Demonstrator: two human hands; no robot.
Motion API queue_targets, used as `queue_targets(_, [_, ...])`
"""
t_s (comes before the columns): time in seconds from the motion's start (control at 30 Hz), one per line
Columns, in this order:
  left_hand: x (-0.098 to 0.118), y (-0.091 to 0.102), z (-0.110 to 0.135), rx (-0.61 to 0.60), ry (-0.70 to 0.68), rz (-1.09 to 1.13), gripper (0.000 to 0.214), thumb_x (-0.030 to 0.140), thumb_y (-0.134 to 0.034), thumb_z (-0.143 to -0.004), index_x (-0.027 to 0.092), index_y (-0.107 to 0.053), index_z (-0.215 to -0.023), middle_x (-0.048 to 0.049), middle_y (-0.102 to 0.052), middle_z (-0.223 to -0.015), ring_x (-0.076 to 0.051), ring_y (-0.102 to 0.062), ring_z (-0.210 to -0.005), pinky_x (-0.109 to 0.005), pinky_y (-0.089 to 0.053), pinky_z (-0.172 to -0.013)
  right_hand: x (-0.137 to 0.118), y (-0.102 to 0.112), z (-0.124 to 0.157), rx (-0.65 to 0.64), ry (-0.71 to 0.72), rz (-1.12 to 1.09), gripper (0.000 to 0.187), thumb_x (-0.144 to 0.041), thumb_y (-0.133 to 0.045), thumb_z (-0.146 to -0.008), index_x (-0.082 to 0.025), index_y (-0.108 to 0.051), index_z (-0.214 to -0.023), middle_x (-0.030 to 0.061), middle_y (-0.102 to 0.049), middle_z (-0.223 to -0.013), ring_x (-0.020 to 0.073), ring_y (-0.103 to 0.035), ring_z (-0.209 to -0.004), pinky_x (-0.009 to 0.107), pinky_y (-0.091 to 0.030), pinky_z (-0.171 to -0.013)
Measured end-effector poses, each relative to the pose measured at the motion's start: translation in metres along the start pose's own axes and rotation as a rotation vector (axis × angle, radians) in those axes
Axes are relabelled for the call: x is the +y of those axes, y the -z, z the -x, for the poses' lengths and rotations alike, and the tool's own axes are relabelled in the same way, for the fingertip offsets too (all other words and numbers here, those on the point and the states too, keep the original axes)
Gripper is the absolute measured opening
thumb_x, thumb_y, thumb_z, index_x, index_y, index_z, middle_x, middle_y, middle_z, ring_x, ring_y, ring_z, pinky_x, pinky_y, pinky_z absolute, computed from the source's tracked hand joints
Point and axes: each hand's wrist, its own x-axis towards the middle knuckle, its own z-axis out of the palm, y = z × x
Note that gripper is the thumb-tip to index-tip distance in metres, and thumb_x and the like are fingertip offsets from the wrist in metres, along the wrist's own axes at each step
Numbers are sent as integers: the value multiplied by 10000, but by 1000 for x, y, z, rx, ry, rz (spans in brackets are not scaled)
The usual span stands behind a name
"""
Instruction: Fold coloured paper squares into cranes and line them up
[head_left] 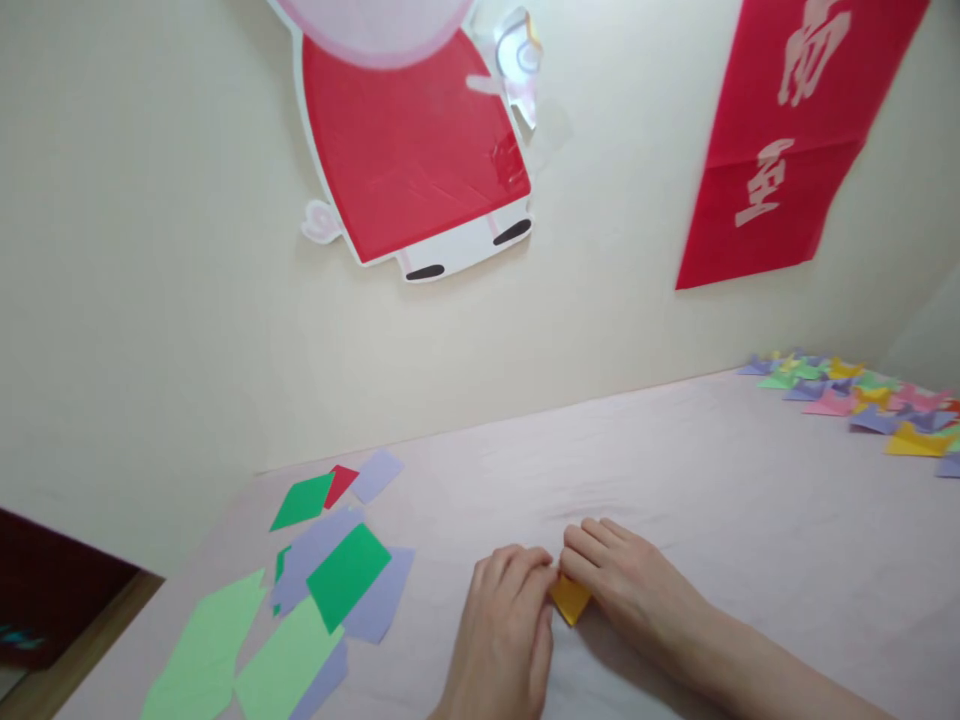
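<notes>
A small folded yellow-orange paper (570, 598) lies on the pale pink table cover (712, 500) near the front middle. My left hand (506, 630) rests just left of it, fingers curled and pressed down on its left edge. My right hand (626, 585) lies over its right side, fingertips bent onto the paper. Both hands meet above the paper, and most of the paper is hidden beneath them.
Several flat paper sheets, green (347, 575), lilac (315, 550) and one red (341, 482), are scattered at the left. A heap of folded coloured paper shapes (862, 400) sits far right by the wall. A red banner (787, 140) and a cartoon cutout (412, 140) hang on the wall.
</notes>
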Motion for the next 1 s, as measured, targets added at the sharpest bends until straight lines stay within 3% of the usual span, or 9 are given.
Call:
queue_targets(0.13, [-11,-6,16,57,-232,-266,306,82,-462,-871,174,-638,-1102,-86,-692,-1163,-226,-616,-992,-351,-529,-809,10,15,6,-165,-11,-292,190,-42,-536,-882,-197,-627,-821,27,-632,-854,168,-517,-765,283,-408,-686])
queue_targets(0.2, [-15,-12,23,121,-276,-354,296,83,-459,-887,167,-654,-1093,-79,-692,-1183,-213,-618,-980,-332,-523,-787,17,24,8,-242,-37,-418,218,-63,-511,-912,-216,-666,-900,38,-646,-947,164,-538,-850,274,-436,-732])
queue_targets(0.5, [-17,-24,33,139,-315,-385,200,133,-527,-932,202,-667,-1057,-79,-696,-1123,-185,-632,-949,-300,-503,-822,24,25,6,-271,-88,-605,141,-202,-585,-923,-223,-694,-837,43,-634,-929,176,-549,-874,309,-449,-769])
queue_targets(0.77, [-8,-19,27,100,-300,-373,218,97,-477,-934,165,-656,-1038,-90,-695,-1054,-180,-626,-892,-285,-496,-754,11,20,-1,-280,-384,-660,140,-101,-620,-840,-207,-616,-748,14,-621,-851,190,-533,-877,336,-419,-796])
queue_targets(1.0, [-5,-22,27,110,-263,-360,245,54,-438,-899,164,-643,-975,-79,-706,-1019,-183,-639,-857,-296,-497,-728,8,18,-6,-285,-405,-633,159,-77,-618,-817,-201,-582,-725,12,-620,-828,193,-529,-850,349,-396,-789])
